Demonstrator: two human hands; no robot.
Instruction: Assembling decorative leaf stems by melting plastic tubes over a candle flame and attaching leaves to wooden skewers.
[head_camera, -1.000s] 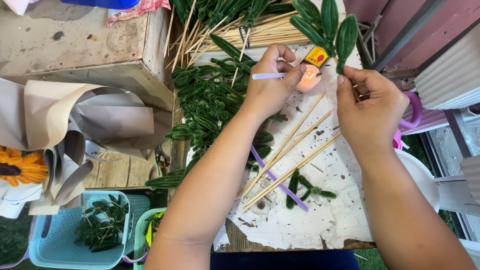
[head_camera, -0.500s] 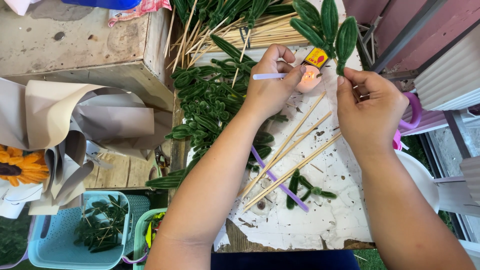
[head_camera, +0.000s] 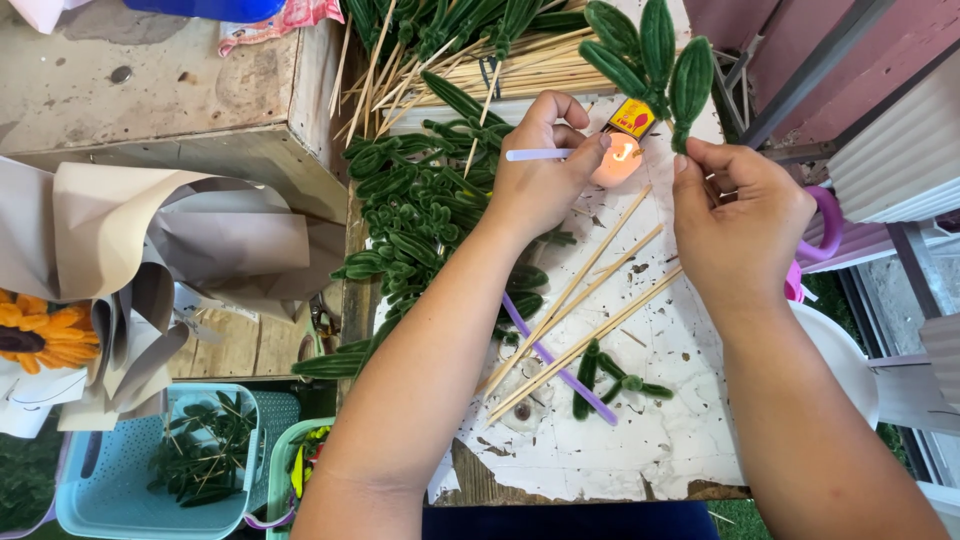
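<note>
My left hand (head_camera: 545, 170) pinches a pale lavender stick (head_camera: 535, 155) level over a lit candle (head_camera: 618, 160), its tip at the flame. My right hand (head_camera: 738, 215) holds the stem of a green pipe-cleaner leaf sprig (head_camera: 650, 50) that stands upright just right of the candle. A small yellow and red matchbox (head_camera: 630, 118) lies behind the flame. Under my forearms several bamboo skewers (head_camera: 590, 300) and a purple stick (head_camera: 555, 360) lie on the white worktable (head_camera: 660, 450).
A heap of green pipe-cleaner leaves (head_camera: 410, 220) covers the table's left side, with more skewers (head_camera: 520, 65) at the back. Brown wrapping paper (head_camera: 150, 260) and a sunflower (head_camera: 35, 330) sit left. A blue basket (head_camera: 150, 470) holds green scraps. A purple ring (head_camera: 825, 225) lies right.
</note>
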